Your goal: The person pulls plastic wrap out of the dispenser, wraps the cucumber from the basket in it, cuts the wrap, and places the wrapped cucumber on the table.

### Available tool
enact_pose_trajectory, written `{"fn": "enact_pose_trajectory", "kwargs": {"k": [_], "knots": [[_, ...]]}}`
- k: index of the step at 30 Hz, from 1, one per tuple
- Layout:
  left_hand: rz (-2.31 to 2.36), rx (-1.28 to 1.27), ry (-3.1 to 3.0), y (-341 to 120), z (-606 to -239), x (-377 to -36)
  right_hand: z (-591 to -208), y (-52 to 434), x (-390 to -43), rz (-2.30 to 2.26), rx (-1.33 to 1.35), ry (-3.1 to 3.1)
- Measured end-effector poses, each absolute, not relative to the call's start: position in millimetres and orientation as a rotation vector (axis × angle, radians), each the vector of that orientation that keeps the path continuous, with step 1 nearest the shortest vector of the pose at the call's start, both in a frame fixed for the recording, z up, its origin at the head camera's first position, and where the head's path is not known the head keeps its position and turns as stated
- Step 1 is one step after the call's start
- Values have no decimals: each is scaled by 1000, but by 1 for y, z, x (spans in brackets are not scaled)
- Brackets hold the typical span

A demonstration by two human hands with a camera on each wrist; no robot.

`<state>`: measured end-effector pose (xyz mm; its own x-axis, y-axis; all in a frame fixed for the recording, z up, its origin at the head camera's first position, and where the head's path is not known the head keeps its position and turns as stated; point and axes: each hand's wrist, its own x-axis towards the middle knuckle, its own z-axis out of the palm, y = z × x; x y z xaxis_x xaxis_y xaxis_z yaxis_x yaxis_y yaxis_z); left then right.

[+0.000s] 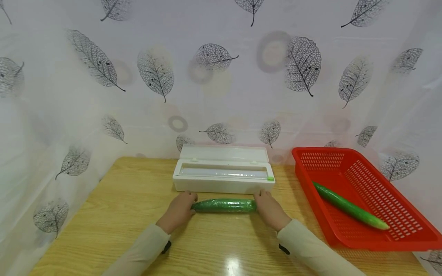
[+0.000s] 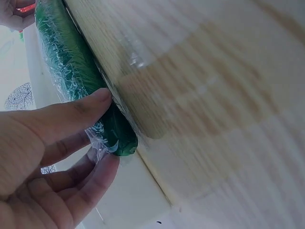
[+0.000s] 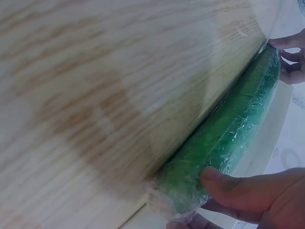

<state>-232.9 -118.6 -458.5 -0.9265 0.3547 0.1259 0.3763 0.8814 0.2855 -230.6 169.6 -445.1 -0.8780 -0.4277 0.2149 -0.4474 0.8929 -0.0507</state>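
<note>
Green cucumber in fingers lies between box edge and roomy tabletop.

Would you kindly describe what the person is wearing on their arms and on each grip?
Long, plain pale-beige sleeves, the left sleeve and right sleeve, reach the wrists. A small black piece shows at each cuff, too little visible to identify. The left grip and right grip wear no gloves.
</note>
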Motion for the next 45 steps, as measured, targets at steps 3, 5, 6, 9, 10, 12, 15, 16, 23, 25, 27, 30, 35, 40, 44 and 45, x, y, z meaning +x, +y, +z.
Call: {"fn": "enact_pose_trajectory", "kwargs": {"k": [3,5,6,9,10,12,15,16,23,25,27,30,35,40,44,45], "knots": [[-474,-596,-2980,-118,-459,-234,-444,167,-231,124,653,-2885],[-454,-613,-2971,-117,-460,-236,-444,166,-231,122,650,-2892],[-445,-628,-2958,-116,-460,-237,-444,166,-231,121,654,-2888],[-387,-677,-2910,-114,-463,-238,-447,165,-230,107,686,-2861],[-373,-696,-2888,-113,-463,-239,-447,165,-229,104,695,-2852],[-362,-732,-2851,-112,-465,-238,-448,164,-229,89,713,-2831],[-376,-762,-2830,-111,-466,-237,-449,163,-228,57,737,-2816],[-393,-765,-2832,-111,-466,-237,-449,163,-228,49,740,-2810],[-454,-745,-2911,-110,-465,-239,-451,162,-235,44,764,-2766],[-462,-744,-2911,-110,-464,-239,-452,162,-236,66,764,-2771],[-474,-737,-2907,-110,-463,-239,-451,161,-237,69,761,-2763],[-497,-735,-2891,-110,-462,-240,-450,160,-238,59,771,-2746],[-489,-785,-2822,-112,-461,-239,-449,162,-238,115,775,-2798],[-469,-863,-2699,-116,-460,-238,-443,165,-234,219,777,-2848],[-421,-872,-2702,-117,-458,-238,-438,166,-231,280,798,-2830],[-402,-869,-2714,-116,-458,-238,-438,166,-231,297,798,-2832]]}}
